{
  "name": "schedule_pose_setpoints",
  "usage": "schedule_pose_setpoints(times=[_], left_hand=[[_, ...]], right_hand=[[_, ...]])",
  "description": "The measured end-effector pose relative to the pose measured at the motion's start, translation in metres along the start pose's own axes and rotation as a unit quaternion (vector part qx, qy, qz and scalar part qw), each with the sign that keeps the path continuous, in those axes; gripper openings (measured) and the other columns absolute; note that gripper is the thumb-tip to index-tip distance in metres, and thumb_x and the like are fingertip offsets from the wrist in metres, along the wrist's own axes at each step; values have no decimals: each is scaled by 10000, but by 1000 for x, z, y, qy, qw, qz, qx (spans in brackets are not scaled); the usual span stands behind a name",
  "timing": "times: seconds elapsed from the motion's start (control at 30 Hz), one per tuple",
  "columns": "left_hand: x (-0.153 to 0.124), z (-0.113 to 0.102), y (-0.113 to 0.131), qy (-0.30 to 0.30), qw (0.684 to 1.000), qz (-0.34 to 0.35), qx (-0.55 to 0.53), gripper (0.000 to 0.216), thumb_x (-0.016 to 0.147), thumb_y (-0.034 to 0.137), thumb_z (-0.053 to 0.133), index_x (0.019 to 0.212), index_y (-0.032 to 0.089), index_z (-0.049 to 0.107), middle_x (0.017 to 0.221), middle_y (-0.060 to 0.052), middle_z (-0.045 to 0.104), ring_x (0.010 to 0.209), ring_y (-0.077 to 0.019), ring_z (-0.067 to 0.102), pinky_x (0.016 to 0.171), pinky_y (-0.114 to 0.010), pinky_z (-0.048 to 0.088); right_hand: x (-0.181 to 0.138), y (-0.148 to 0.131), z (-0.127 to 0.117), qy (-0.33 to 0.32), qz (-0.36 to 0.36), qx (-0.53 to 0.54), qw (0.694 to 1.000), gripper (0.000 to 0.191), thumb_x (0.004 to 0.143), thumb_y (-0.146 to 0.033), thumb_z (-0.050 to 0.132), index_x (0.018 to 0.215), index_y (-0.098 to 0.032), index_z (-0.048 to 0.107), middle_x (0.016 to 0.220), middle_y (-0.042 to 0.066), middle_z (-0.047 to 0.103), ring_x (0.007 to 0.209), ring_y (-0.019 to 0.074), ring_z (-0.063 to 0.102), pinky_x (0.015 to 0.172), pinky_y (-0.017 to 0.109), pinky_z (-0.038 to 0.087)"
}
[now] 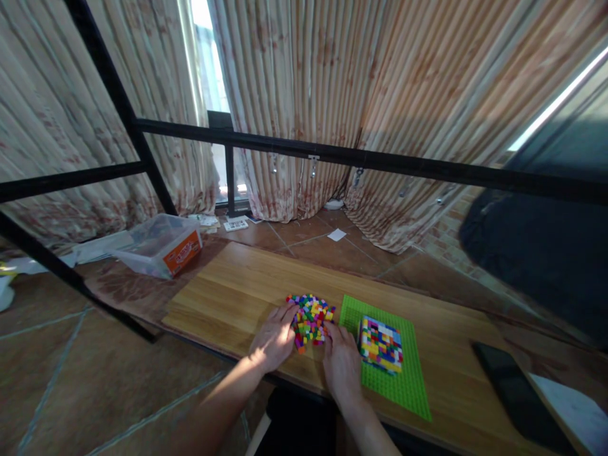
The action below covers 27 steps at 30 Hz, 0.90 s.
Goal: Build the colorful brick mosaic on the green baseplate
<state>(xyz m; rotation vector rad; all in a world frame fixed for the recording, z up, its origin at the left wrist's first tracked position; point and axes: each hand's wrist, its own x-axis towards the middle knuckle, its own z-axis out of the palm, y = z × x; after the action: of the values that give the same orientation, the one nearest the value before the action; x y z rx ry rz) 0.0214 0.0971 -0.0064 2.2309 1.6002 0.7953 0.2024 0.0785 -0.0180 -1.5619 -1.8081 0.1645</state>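
Note:
A loose pile of small colourful toy bricks lies on the wooden board in front of me. My left hand rests against the pile's left side, fingers stretched forward and touching the bricks. At the near right edge of the pile is my right hand, its fingers extended and slightly bent among the bricks. Whether a single brick sits under the fingertips is hidden. Just right of that hand, a block built of multicoloured bricks stands on a green studded baseplate.
The wooden tabletop carries a dark flat device at its right, beside a white sheet. A clear plastic bin with an orange label stands at the left. Black metal bars cross ahead, before curtains.

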Motion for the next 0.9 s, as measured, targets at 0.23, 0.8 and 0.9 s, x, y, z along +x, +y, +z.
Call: schedule_pose_setpoints(times=[0.23,0.8,0.9], left_hand=[[-1,-1,-1,10,1000,7,-4,523,835,117,401,1352,150,475,1380,-101,520,1281,-217,453,1103,-403,379],[7,2,-8,36,998,9,47,443,825,143,389,1208,169,609,1286,-67,610,1213,-210,530,1065,-377,432],[8,0,-9,41,997,18,60,427,842,159,380,1200,176,613,1256,-68,629,1203,-211,540,1046,-378,448]], right_hand=[[-17,-6,-21,21,105,217,970,278,909,-347,450,992,-211,677,988,94,667,885,221,654,804,376,527],[-62,65,-104,134,343,360,857,406,688,-497,722,941,-180,700,874,86,754,828,254,718,772,378,577],[-54,73,-106,156,329,373,853,390,690,-489,720,914,-172,697,867,87,744,800,243,716,757,375,574]])
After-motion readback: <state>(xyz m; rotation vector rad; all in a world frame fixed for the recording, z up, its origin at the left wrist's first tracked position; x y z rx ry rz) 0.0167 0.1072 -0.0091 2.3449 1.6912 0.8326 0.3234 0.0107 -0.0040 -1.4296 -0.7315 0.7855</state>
